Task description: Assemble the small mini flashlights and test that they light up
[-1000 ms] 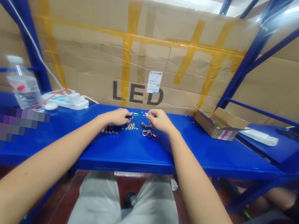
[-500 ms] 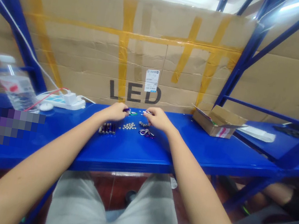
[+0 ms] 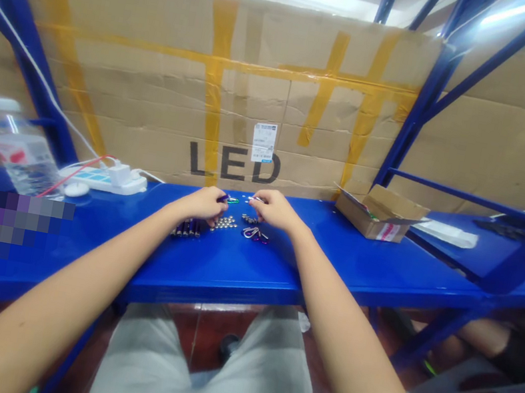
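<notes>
My left hand (image 3: 206, 203) is closed on a small dark purple tube (image 3: 223, 198). Its lower fingers reach down to the edge of a group of small round silver pieces (image 3: 226, 222); whether they pinch one is too small to tell. Below that hand, several dark purple tubes with metal ends (image 3: 187, 228) lie side by side, partly hidden by it. My right hand (image 3: 271, 207) pinches a small silvery piece (image 3: 255, 199) whose kind is unclear. Under it are small dark metal parts (image 3: 249, 219) and several carabiner clips (image 3: 254, 234). A green item (image 3: 233, 201) lies between the hands.
On the blue table (image 3: 228, 278), an open cardboard box (image 3: 372, 223) stands right, with a white power strip (image 3: 130, 183) and water bottle (image 3: 26, 151) left. A large cardboard panel (image 3: 159, 90) rises behind. Another person's leg (image 3: 481, 337) shows at lower right.
My left hand's lower fingers have come down to the round silver pieces while it keeps the tube. My right hand stays nearly in place. The whole view has shifted slightly.
</notes>
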The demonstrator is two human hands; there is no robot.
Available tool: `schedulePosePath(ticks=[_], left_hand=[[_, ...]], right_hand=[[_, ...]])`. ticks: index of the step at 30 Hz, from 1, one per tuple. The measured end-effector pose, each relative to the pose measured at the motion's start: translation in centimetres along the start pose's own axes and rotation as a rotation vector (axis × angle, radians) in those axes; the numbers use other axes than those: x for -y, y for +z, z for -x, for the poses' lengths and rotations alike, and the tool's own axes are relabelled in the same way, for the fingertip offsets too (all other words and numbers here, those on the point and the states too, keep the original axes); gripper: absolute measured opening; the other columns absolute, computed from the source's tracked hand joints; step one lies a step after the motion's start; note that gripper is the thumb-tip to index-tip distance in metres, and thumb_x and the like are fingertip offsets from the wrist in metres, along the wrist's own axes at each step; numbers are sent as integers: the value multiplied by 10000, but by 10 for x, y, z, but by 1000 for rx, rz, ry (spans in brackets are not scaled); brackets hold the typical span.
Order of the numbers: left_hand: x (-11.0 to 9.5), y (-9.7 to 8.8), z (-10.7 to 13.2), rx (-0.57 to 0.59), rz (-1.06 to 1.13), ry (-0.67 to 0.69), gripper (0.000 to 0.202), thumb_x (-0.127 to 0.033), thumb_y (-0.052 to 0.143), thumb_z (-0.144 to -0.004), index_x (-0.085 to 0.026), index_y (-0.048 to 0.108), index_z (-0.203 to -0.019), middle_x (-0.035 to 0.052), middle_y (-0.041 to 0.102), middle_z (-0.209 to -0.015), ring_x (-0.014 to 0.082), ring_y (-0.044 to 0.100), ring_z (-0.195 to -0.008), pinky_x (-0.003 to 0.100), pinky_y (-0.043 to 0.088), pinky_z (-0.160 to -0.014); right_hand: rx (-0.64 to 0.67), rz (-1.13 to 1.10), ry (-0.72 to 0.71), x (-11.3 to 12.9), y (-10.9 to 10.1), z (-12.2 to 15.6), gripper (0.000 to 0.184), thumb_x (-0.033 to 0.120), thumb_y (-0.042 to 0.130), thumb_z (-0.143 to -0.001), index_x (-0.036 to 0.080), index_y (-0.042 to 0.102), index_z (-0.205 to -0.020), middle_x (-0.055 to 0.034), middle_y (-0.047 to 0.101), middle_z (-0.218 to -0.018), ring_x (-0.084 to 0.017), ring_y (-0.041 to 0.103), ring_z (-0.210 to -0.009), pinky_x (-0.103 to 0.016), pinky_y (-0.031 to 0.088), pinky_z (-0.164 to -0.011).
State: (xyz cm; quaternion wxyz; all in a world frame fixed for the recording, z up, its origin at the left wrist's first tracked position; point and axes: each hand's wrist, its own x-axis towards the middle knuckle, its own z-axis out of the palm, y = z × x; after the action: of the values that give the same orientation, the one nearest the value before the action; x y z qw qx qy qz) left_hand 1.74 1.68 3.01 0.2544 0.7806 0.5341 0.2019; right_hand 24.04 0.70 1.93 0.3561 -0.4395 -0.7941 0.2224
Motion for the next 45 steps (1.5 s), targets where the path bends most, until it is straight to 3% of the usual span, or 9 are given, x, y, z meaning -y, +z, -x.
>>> schedulePosePath(ticks=[5,10,15,19,23,29,35,41,45], left_hand=[[-3,9,-1,-313,-108,255,143,-275,593,-861,-182,593,-753,55,665,-765,193,590,-721,307,444,-667],[-11,25,7,-278,-30,446,204,-335,634,-867,-193,628,-1013,0,639,-800,161,545,-709,281,408,-665],[-11,26,9,-299,-97,513,115,-312,599,-910,-198,593,-891,-2,637,-755,165,557,-696,282,397,-661],[-11,22,8,-357,-76,524,89,-243,568,-921,-202,553,-843,19,669,-802,178,606,-751,293,427,-702],[-16,22,8,-373,92,476,50,-185,586,-892,-196,554,-854,28,703,-856,171,630,-792,299,461,-750],[-17,22,5,-320,417,358,95,-229,645,-857,-173,569,-864,27,669,-741,120,515,-545,287,431,-573],[-16,24,6,-339,234,373,106,-238,659,-836,-162,590,-809,11,631,-698,138,544,-644,282,430,-649],[-20,25,8,-329,85,417,92,-199,646,-838,-161,580,-785,10,660,-766,153,574,-748,284,443,-743],[-13,20,0,-403,100,374,74,-180,636,-841,-160,568,-821,27,679,-831,161,591,-786,293,452,-771]], right_hand=[[99,-154,73,2,3,0,174,154,513,-960,165,581,-801,37,536,-566,-106,533,-486,-221,414,-496],[162,-225,61,4,6,0,273,124,488,-973,170,522,-707,37,522,-560,-98,542,-481,-212,449,-485],[216,-319,38,3,7,0,255,159,531,-962,167,528,-708,35,533,-569,-94,541,-477,-210,462,-482],[178,-509,38,3,6,1,87,177,569,-944,195,509,-883,63,563,-569,-106,563,-476,-217,490,-484],[104,-580,-63,4,5,1,208,266,674,-896,221,475,-937,67,610,-577,-113,574,-469,-209,476,-458],[-41,-557,-63,12,5,3,189,281,715,-865,193,550,-891,46,611,-599,-79,512,-451,-187,405,-425],[-19,-406,57,13,8,3,90,120,625,-870,171,572,-818,44,567,-565,-67,429,-414,-194,348,-412],[84,-278,119,8,13,2,123,112,656,-871,159,570,-798,21,601,-567,-68,461,-404,-182,334,-376],[86,-298,98,11,13,2,120,120,649,-899,159,557,-833,5,650,-618,-67,484,-397,-183,337,-365]])
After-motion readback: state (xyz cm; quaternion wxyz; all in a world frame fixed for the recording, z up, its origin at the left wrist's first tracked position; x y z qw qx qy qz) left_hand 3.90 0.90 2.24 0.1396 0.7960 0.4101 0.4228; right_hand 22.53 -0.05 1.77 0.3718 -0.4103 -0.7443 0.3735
